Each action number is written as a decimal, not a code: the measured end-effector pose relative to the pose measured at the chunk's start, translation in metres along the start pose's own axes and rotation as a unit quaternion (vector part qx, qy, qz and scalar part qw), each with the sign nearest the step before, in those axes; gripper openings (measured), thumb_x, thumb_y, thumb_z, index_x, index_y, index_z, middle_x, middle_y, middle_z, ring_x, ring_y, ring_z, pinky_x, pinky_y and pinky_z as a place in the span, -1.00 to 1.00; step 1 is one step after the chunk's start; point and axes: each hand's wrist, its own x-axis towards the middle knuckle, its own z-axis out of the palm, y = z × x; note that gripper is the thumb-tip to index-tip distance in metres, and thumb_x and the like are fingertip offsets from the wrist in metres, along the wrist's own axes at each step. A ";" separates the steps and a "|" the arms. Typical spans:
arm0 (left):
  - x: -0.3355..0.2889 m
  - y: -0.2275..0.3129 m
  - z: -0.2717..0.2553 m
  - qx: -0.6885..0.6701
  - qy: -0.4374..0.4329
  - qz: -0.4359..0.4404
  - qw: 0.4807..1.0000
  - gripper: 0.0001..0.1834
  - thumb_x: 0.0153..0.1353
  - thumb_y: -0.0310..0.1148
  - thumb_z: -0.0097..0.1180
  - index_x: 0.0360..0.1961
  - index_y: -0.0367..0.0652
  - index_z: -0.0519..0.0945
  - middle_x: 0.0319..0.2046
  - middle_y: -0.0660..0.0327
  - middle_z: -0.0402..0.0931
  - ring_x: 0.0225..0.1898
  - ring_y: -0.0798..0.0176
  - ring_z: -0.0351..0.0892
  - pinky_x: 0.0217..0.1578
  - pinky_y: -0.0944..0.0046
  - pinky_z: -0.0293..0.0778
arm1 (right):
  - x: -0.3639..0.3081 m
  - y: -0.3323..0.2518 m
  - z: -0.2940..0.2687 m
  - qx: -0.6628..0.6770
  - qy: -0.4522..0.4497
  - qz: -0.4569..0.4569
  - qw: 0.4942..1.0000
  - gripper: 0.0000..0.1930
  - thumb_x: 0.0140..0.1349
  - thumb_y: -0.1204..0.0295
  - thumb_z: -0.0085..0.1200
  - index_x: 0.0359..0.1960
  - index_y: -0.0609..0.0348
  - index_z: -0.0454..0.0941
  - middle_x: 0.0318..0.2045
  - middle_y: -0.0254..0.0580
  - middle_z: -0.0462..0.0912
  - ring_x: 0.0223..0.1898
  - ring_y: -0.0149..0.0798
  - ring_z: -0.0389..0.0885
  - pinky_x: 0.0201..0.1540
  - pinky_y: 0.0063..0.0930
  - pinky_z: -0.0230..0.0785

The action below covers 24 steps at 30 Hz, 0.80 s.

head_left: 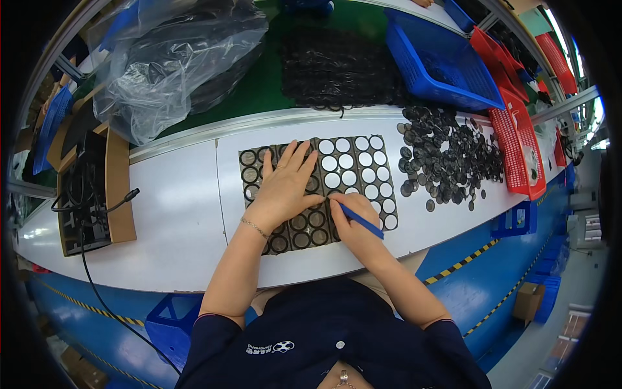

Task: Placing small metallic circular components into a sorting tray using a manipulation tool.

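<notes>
- Because the ring sheet lies flat on the bench under both hands, I take the relation from there: its long axis runs left to right, slightly skewed.
- I see the left hand spread wide, palm down over the sheet's left and middle part, apparently gripping nothing.
- I see the right hand closed narrow around a blue stick-like tool, its tip just beside the left thumb; this hand is nearer the white circles.
- Some rings and circles are hidden beneath both hands; I cannot tell whether the tool's tip touches the sheet.
- Loose black discs to the right overlap too much for me to separate.
</notes>
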 end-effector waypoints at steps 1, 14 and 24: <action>0.001 0.000 0.000 0.004 -0.001 0.001 1.000 0.01 0.09 0.07 0.40 0.47 -0.15 0.27 0.53 0.04 0.07 0.58 0.00 -0.10 0.48 -0.35 -0.24 | -0.001 -0.003 0.004 -0.080 0.058 -0.082 0.992 -0.77 0.23 0.47 0.23 -0.07 0.12 0.66 -0.11 -0.09 0.67 -0.03 0.03 0.61 0.08 -0.12 0.36; -0.047 0.032 0.008 0.090 0.079 0.063 0.991 -0.38 0.26 -0.19 0.26 0.31 -0.20 0.46 0.41 0.14 0.29 0.48 0.06 0.15 0.41 -0.35 0.00 | -0.014 0.035 -0.064 0.267 0.059 0.153 0.950 -0.70 0.42 0.33 0.17 0.04 0.27 0.68 -0.30 -0.31 0.70 -0.36 -0.53 0.59 -0.36 -0.63 0.41; -0.108 0.038 0.039 0.058 0.123 0.104 0.985 -0.51 0.28 -0.26 0.23 0.26 0.09 0.56 0.37 0.24 0.35 0.45 0.04 0.21 0.38 -0.46 -0.03 | -0.029 0.019 -0.011 0.234 -0.027 0.127 0.964 -0.75 0.37 0.33 0.20 -0.05 0.23 0.70 -0.37 -0.34 0.70 -0.42 -0.56 0.57 -0.44 -0.67 0.37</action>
